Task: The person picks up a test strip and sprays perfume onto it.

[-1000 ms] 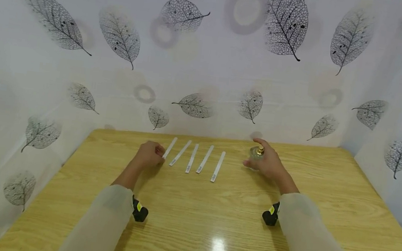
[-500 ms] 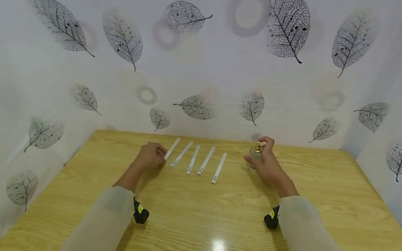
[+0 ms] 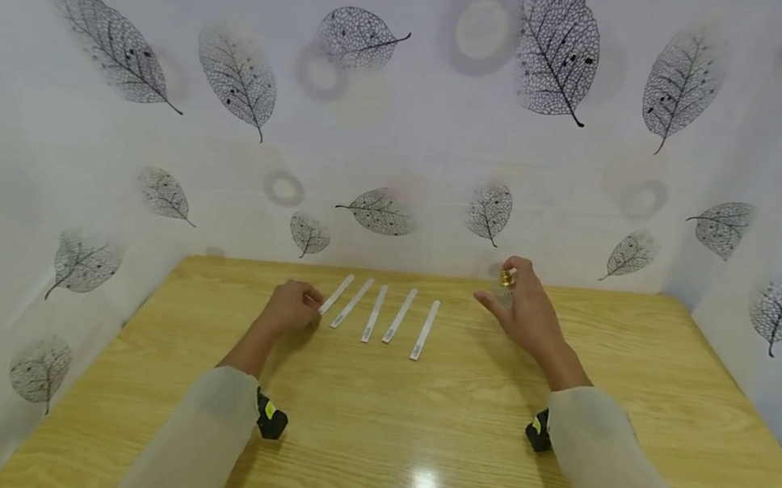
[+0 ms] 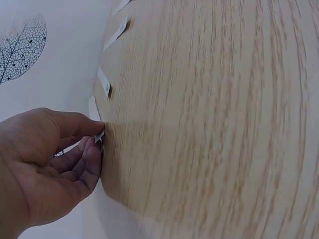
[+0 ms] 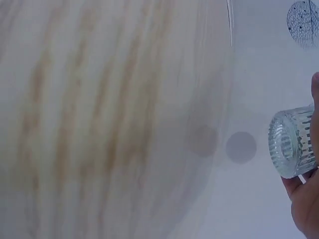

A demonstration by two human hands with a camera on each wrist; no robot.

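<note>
At the back left of the table, my left hand (image 3: 291, 305) pinches the near end of the leftmost white paper strip (image 3: 337, 294); the left wrist view shows thumb and fingertip on the strip (image 4: 93, 108). To its right, several similar strips (image 3: 373, 313) lie spaced in a slanting row, each with small dark print at its near end. My right hand (image 3: 532, 314) grips a clear glass perfume bottle (image 3: 504, 293) with a gold spray top (image 3: 507, 278). A finger is at the top. In the right wrist view the bottle's ribbed round base (image 5: 286, 144) shows, held off the table.
The wood-grain table (image 3: 355, 419) ends at a pale cloth (image 3: 404, 140) printed with leaves, hanging behind it and at both sides. Black wrist cameras (image 3: 272, 418) sit under both sleeves. Light glares off the table's near part.
My right hand has raised the perfume bottle from the table, and its finger has shifted at the gold top. The left hand stays at the leftmost strip.
</note>
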